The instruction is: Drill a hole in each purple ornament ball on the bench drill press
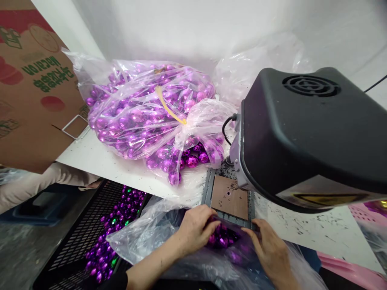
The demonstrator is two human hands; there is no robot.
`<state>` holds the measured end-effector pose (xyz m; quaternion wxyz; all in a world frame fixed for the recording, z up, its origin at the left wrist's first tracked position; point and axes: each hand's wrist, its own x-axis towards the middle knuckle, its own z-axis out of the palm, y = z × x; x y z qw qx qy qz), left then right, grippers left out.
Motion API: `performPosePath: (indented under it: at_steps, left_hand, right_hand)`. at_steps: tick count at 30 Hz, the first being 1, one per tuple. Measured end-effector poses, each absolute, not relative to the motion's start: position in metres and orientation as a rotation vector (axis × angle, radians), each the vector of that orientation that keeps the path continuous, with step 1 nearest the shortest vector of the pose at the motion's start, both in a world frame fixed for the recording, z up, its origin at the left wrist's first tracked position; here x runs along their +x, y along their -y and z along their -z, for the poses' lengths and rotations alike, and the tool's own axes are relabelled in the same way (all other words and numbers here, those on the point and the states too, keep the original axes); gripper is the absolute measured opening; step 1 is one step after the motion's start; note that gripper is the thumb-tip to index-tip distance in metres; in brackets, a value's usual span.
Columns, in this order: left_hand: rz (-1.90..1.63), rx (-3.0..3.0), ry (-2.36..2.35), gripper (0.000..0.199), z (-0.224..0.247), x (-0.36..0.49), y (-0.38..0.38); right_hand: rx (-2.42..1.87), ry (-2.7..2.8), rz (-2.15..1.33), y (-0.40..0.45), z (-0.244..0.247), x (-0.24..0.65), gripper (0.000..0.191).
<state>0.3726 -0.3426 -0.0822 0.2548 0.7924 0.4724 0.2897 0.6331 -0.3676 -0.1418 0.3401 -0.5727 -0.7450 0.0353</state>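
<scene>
Shiny faceted purple beads (223, 239) lie in an open clear plastic bag (142, 231) below the near edge of the white bench (90, 157), between the two hands. The left hand (196, 227) is nearer, its fingertips just beside the beads; the right hand (270, 251) sits across the opening, which runs left to right along the front of the dark grey grooved base (208, 189). The left grip is narrow, the right grip slightly parted; I cannot tell whether either pinches the film.
</scene>
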Motion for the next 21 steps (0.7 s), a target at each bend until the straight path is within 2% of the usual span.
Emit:
performPosePath:
  at_steps: [5,7,10,13,16,21]
  left_hand:
    - [-0.973,2.262,-1.589,0.020,0.063,0.361,0.260]
    - [-0.860,2.321,-1.812,0.026,0.058,0.363,0.222]
    - [-0.521,2.440,-1.858,0.033,0.057,0.368,0.183]
    - [-0.381,2.491,-1.787,0.031,0.059,0.365,0.177]
    - [-0.389,2.518,-1.741,0.034,0.059,0.353,0.192]
    - [-0.866,2.287,-1.634,0.047,0.048,0.334,0.226]
  right_hand:
    - [-1.546,1.908,-0.159,0.369,0.139,0.631,0.040]
    - [-1.592,1.871,-0.216,0.369,0.135,0.628,0.041]
    - [-1.657,1.823,-0.334,0.367,0.127,0.625,0.044]
    - [-1.689,1.793,-0.490,0.366,0.116,0.625,0.047]
    - [-1.691,1.756,-0.641,0.368,0.102,0.629,0.048]
    - [-1.720,1.619,-0.763,0.373,0.076,0.646,0.052]
